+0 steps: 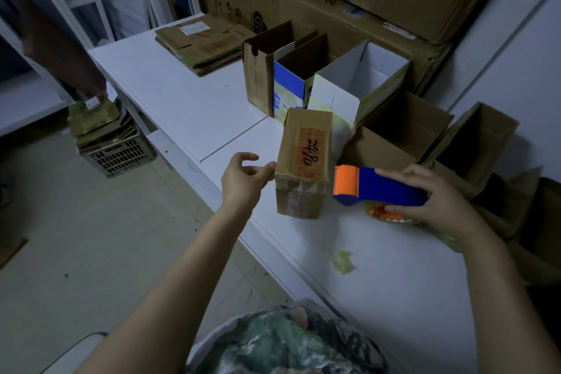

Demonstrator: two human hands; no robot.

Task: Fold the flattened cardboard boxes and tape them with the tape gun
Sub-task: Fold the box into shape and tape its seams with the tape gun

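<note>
A small folded cardboard box [305,161] with handwriting and clear tape across its closed face stands on the white table [188,100]. My left hand [244,177] hovers just left of it, fingers loosely curled, its fingertips at the box's edge and holding nothing. My right hand [434,197] grips the blue and orange tape gun [376,185] just right of the box, the orange blade end pointing at the box. A stack of flattened cardboard boxes [203,42] lies at the table's far end.
Several folded open boxes [358,82] stand behind the small box, against big cartons at the wall. A crumpled scrap of tape [341,261] lies on the table near me. A crate with flattened cardboard [112,143] sits on the floor to the left.
</note>
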